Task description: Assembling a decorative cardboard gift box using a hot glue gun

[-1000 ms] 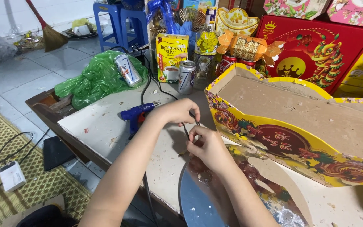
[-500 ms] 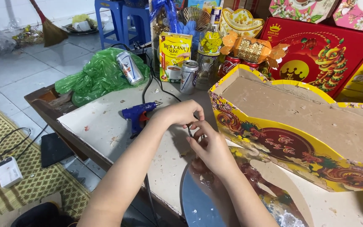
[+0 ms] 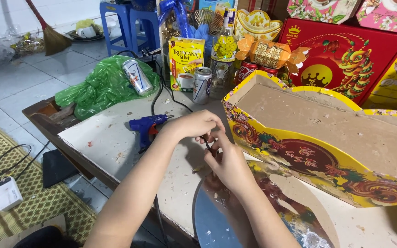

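Note:
My left hand (image 3: pixel 193 126) and my right hand (image 3: pixel 229 164) meet over the white tabletop (image 3: pixel 109 138), fingertips pinched together on a thin dark strand (image 3: pixel 207 143). It is too small to tell what the strand is. A blue glue gun (image 3: pixel 147 126) lies just left of my left hand, its black cable running back across the table. Right beside my hands stands a large yellow cardboard tray (image 3: pixel 299 151) with a dragon print, its brown inside bare. Under my right forearm lies a round shiny printed sheet (image 3: pixel 217 220).
A green plastic bag (image 3: pixel 102 85) with a drink can (image 3: pixel 137 76) on it sits at the table's far left. Another can (image 3: pixel 202 85), a yellow packet (image 3: pixel 185 62), a bottle and red gift boxes (image 3: pixel 345 57) line the back. Blue stools (image 3: pixel 129 23), a broom and a floor mat lie beyond the table edge.
Both hands stay pressed together in nearly the same spot, fingers shifting slightly on the strand. Nothing else on the table has moved.

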